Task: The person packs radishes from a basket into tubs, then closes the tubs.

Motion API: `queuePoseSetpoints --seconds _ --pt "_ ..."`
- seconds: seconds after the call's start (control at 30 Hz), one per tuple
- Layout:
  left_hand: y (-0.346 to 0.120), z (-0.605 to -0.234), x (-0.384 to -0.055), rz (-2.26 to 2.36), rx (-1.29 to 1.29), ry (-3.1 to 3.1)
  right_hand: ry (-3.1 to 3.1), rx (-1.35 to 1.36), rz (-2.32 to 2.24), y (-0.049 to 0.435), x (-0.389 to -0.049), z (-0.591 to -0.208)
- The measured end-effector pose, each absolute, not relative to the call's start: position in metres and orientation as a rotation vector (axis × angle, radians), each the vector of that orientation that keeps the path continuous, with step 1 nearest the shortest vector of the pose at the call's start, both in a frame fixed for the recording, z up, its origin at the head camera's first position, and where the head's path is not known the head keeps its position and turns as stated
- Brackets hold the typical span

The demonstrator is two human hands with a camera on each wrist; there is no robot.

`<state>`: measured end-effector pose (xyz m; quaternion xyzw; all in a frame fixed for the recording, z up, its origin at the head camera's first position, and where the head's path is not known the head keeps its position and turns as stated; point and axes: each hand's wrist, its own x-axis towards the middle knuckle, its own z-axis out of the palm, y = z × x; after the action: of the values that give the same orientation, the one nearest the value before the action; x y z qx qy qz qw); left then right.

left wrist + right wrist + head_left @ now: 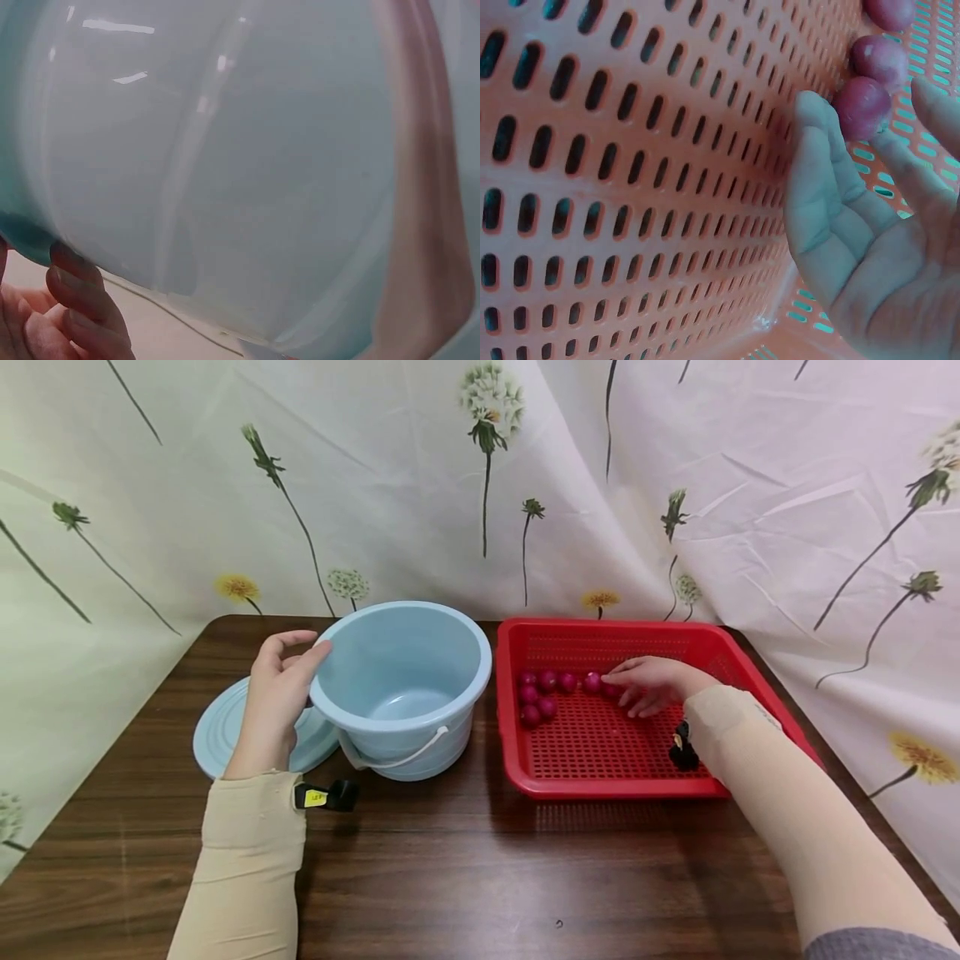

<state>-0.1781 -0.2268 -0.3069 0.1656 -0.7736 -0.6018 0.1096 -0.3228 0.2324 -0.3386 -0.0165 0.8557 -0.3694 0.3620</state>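
Note:
A light blue bucket (405, 727) with a white handle stands upright at the middle of the table. My left hand (273, 702) holds its left rim, thumb over the edge; in the left wrist view curled fingers (86, 304) lie by the rim, beside the bucket wall (285, 165). To the right is a red perforated basket (600, 789) with several small round radishes (547, 681) along its far and left sides. My right hand (652, 683) reaches into the basket, fingers loosely bent and apart, at a radish (862, 109). Whether they touch it is hard to tell.
A light blue round lid (221, 727) lies flat on the wooden table (450, 877), left of the bucket and partly behind the left arm. A flower-printed cloth (420, 485) hangs behind the table. The basket's raised walls (652, 180) stand around the right hand.

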Motion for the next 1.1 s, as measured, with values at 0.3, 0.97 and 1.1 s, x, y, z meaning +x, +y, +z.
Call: queuePoseSetpoints --seconds 0.3,0.97,1.1 --pt "-0.232 -0.306 -0.176 -1.908 0.417 -2.201 2.215 -0.084 -0.937 0.226 -0.319 -0.341" --pt "-0.232 -0.304 -0.176 -1.796 0.411 -2.292 2.157 -0.127 -1.289 0.225 -0.315 -0.315" --pt "-0.231 -0.303 -0.175 -1.811 0.414 -2.275 2.164 -0.154 -1.326 0.225 -0.314 -0.307"
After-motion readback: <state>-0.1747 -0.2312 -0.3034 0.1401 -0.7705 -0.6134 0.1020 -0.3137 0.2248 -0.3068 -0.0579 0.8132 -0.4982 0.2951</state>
